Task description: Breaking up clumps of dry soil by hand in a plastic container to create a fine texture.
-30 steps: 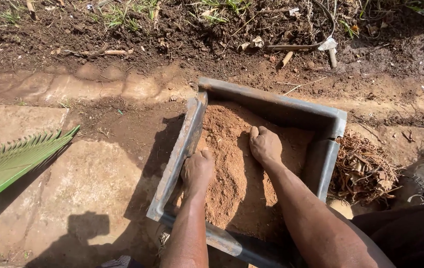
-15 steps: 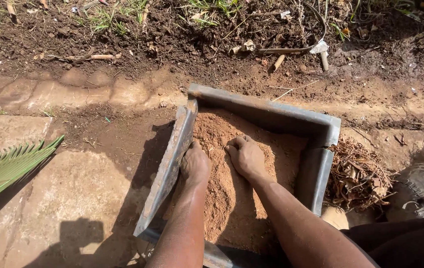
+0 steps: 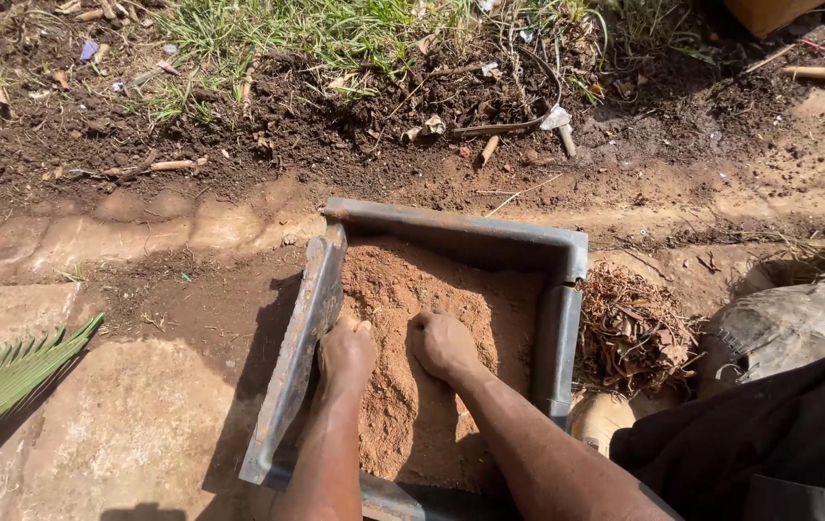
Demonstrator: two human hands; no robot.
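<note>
Pressing reddish soil [image 3: 412, 289], both hands inside the metal mould [image 3: 297, 357] running lengthwise away.

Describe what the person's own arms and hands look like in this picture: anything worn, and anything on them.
Both forearms are bare, with no sleeves reaching into view. The left hand and right hand wear no gloves, and no watch, ring or band shows. Reddish-brown sandy soil dusts the fingers and knuckles of both hands. Dark clothing shows at the lower right, by the right arm.
</note>
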